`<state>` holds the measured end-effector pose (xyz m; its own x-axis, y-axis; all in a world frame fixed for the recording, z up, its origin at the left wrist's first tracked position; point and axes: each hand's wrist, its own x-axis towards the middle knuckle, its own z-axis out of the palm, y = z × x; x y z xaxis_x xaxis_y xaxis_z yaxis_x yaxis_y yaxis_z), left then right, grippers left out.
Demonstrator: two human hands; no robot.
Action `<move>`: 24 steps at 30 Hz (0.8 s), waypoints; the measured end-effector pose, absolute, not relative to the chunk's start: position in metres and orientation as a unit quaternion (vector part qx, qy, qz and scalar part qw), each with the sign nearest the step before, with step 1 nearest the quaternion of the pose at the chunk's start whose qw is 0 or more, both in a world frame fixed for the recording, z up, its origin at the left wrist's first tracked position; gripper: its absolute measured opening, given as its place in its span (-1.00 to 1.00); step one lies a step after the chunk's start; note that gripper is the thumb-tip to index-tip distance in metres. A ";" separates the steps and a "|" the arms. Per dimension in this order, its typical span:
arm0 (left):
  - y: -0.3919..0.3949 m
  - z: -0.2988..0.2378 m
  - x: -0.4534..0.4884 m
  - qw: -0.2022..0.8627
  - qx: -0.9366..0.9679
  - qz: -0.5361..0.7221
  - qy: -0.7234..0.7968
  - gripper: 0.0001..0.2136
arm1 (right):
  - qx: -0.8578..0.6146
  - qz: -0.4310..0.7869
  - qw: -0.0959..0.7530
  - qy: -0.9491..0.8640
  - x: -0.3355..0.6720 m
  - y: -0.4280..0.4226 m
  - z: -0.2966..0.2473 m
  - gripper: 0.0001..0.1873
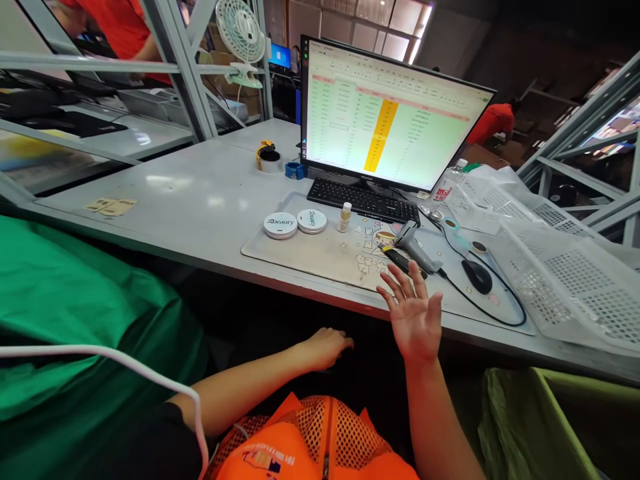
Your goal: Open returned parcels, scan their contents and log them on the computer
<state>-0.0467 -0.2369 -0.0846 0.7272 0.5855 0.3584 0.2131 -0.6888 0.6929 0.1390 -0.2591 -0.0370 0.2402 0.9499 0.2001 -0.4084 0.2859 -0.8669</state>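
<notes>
The right hand point(415, 328) is raised before the worktop's point(190, 213) front edge, its grip wide, fingers spread and palm bare. Nearest its fingertips, on the mat point(320, 259) near that edge, lie the scanner point(419, 249) and the cutter point(398, 259). The left hand point(325, 348) hangs below the front edge, fingers curled; whether its grip holds anything, I cannot tell. Towards the mat's left edge lie two discs point(281, 227), with a bottle point(344, 219) upright beside them. The mouse point(477, 276) sits near the mat's right edge.
</notes>
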 end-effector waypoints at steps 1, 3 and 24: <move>-0.237 -0.083 -0.046 0.321 0.873 0.286 0.230 -0.71 | -0.360 0.481 0.701 -0.385 0.140 -0.260 -0.039 -0.31; -0.234 -0.080 -0.044 0.321 0.875 0.282 0.228 -0.70 | -0.372 0.479 0.696 -0.384 0.143 -0.261 -0.044 -0.31; -0.013 -0.045 -0.156 0.039 0.761 0.260 0.593 -0.40 | -0.427 0.497 0.658 -0.373 0.152 -0.254 -0.074 -0.48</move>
